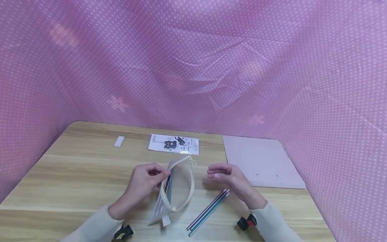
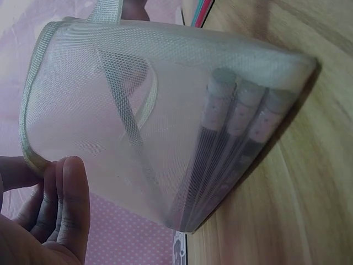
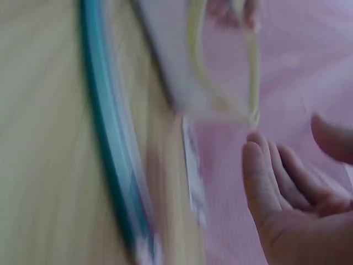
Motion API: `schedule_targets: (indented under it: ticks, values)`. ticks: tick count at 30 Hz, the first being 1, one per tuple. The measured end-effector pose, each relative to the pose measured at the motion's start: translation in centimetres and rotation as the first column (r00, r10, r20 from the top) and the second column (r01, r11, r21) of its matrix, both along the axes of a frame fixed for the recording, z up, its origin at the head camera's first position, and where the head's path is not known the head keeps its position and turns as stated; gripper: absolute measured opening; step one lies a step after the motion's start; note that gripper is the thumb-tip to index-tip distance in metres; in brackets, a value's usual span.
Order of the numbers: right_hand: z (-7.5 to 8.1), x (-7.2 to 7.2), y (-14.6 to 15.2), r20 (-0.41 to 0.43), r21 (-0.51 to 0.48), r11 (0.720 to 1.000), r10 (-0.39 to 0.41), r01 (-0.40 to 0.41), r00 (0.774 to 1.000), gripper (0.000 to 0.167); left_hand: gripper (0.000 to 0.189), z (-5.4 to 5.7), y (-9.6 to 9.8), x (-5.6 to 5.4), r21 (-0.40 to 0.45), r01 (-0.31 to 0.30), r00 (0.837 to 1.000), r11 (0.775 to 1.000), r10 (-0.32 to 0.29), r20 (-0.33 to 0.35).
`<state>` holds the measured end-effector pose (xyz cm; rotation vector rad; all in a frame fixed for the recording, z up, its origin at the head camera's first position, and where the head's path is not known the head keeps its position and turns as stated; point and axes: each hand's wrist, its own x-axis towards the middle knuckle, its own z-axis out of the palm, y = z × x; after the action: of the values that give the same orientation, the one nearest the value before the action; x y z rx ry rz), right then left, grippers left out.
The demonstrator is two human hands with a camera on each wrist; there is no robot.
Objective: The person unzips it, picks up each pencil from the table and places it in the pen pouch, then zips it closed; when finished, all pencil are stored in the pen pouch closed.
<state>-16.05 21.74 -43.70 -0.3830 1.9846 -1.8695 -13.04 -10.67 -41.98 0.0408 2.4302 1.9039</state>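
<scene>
A translucent mesh zip pouch (image 1: 182, 181) stands unzipped and tilted in the middle of the table. My left hand (image 1: 146, 179) pinches the near-left edge of its opening between thumb and fingers. Through the mesh in the left wrist view, several pencils (image 2: 237, 121) with eraser ends show inside the pouch. To the right of the pouch, my right hand (image 1: 225, 174) hovers with relaxed fingers and holds nothing. Just below that hand, a small bunch of loose pencils (image 1: 208, 212), dark and teal, lies on the wood; it is blurred in the right wrist view.
A white eraser-like block (image 1: 119, 141) lies at the back left of the wooden table (image 1: 75, 174). Behind the pouch is a ruler set packet (image 1: 173, 144) with black cat drawings. A pale flat board (image 1: 263, 161) covers the back right. Pink dotted cloth (image 1: 193, 67) hangs around the table.
</scene>
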Motion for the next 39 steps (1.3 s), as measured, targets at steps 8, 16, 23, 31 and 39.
schedule_targets:
  ticks: [8,16,23,31,39]
  values:
    - [-0.9,-0.4,2.1,-0.111,0.376,0.918,0.182,-0.128,0.977,0.041,0.020,-0.1,0.1,0.0,-0.007,-0.004,1.000,1.000,0.004,-0.002]
    - [-1.4,-0.1,2.2,-0.265,0.634,0.716,0.558,-0.293,0.787,0.049,0.017,-0.3,0.0,0.0,-0.013,-0.008,1.000,1.000,0.009,0.011]
    - [-1.4,0.2,2.1,-0.306,0.720,0.625,0.677,-0.303,0.669,0.049,0.015,-0.3,0.1,-0.1,-0.012,-0.011,1.000,1.000,0.011,0.019]
    - [-1.6,0.3,1.7,-0.303,0.771,0.581,0.695,-0.260,0.652,0.041,0.016,-0.3,0.1,-0.1,-0.019,-0.010,1.000,1.000,0.010,0.012]
    - [-1.8,0.6,1.4,-0.270,0.763,0.588,0.668,-0.270,0.694,0.035,0.016,-0.4,0.2,-0.1,-0.021,-0.004,1.000,1.000,0.004,0.013]
